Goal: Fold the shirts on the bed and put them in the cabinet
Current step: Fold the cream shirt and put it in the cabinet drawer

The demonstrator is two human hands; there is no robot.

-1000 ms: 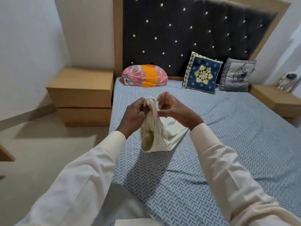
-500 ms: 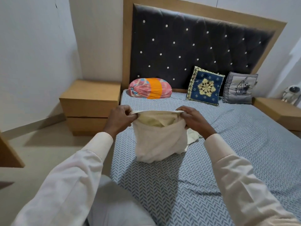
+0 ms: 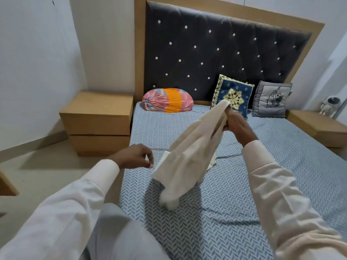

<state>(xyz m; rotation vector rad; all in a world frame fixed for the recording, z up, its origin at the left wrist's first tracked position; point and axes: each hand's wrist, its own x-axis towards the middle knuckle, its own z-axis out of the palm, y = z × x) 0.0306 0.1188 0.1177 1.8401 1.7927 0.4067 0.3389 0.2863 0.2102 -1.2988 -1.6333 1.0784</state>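
A cream shirt is held bunched at one end by the right hand, hanging slantwise over the bed. The left hand is loosely curled, holding nothing. With one grip only, the cloth may be twisted and the fold lost.

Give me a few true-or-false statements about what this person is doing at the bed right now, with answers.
1. The right hand grips the cream shirt. True.
2. The left hand holds the cream shirt too. False: it is apart from the cloth and holds nothing.
3. A blue cushion leans against the headboard. True.
4. The cream shirt lies folded flat on the bed. False: it hangs bunched from the right hand's grip, over the bed.
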